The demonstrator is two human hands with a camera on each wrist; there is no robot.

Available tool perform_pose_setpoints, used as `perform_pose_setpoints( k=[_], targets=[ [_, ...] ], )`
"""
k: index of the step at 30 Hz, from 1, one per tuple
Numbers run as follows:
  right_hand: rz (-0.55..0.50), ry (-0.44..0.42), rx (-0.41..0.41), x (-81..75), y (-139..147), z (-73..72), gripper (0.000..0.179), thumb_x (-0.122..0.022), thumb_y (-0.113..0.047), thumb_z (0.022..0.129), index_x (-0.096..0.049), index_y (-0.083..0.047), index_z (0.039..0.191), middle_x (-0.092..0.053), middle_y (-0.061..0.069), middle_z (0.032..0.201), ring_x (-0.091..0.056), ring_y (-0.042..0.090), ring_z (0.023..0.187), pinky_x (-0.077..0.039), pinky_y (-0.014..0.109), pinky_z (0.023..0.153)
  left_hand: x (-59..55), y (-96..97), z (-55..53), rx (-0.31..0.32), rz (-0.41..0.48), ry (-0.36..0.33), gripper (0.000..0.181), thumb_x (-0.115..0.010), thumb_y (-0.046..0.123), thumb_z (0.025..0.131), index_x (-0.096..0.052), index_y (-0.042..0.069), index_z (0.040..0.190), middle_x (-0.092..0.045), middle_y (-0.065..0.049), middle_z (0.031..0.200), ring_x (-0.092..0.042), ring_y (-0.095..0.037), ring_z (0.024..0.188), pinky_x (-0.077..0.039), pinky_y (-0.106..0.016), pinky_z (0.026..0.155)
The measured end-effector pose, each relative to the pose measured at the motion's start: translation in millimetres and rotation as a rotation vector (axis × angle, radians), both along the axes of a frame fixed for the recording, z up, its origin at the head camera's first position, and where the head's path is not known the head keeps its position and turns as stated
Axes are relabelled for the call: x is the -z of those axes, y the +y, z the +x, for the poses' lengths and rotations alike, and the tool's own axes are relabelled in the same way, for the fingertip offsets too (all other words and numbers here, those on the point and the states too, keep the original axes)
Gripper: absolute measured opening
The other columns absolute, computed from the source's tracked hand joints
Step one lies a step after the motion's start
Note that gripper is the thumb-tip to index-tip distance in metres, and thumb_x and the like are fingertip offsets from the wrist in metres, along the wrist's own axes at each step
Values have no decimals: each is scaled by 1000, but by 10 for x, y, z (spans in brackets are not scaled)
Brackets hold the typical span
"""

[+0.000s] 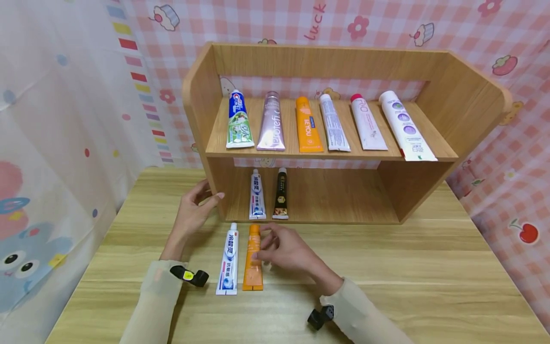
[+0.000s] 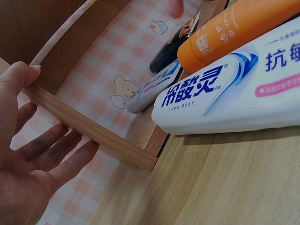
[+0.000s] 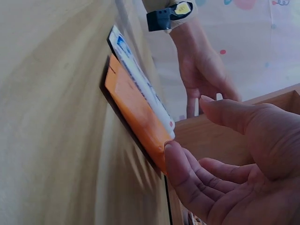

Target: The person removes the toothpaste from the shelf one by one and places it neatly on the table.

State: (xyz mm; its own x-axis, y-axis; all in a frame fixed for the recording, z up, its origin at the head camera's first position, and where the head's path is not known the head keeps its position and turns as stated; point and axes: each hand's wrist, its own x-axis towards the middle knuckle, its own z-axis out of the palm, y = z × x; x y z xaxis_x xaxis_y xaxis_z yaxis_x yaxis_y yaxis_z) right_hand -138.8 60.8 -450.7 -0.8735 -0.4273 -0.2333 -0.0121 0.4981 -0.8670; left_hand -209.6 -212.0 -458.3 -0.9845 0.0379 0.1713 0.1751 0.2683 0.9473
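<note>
My left hand (image 1: 194, 210) rests against the left side panel of a wooden shelf (image 1: 343, 217), thumb at the front edge. In the left wrist view its fingers (image 2: 70, 161) lie fairly straight along the panel's outer side. My right hand (image 1: 285, 246) is beside an orange tube (image 1: 253, 267) lying on the table. In the right wrist view an index fingertip is at the tube's cap end, and the thumb (image 3: 225, 112) stands apart from it. Left of the orange tube lies a white and blue toothpaste tube (image 1: 227, 267), its cap towards the shelf.
On the lower shelf lie another white and blue toothpaste tube (image 1: 257, 198) and a black tube (image 1: 281, 196). Several tubes line the upper shelf, from a green and blue toothpaste tube (image 1: 238, 122) to a large white tube (image 1: 406, 124). A checked cloth (image 1: 172, 57) hangs behind.
</note>
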Motion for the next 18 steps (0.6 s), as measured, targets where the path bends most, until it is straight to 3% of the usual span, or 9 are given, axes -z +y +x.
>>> perform_pose_setpoints(
  k=[8,18],
  targets=[
    [-37,114,0,-58,110,-81,66,-82,-30,88,-53,-11,144,-68,12,122,-69,19,89,-61,32,73,9,-9,-6,2,0,-15,61,-71,34,98,-50,19,153,-55,-10,152,-55,-31,135,-56,-32,103],
    [-62,169,78,-77,235,-197,72,-83,-25,87,-48,-14,149,-65,9,131,-67,20,103,-59,35,86,2,-7,5,8,17,-18,61,-71,32,98,-50,18,153,-54,-11,151,-55,-32,135,-56,-22,98]
  ],
)
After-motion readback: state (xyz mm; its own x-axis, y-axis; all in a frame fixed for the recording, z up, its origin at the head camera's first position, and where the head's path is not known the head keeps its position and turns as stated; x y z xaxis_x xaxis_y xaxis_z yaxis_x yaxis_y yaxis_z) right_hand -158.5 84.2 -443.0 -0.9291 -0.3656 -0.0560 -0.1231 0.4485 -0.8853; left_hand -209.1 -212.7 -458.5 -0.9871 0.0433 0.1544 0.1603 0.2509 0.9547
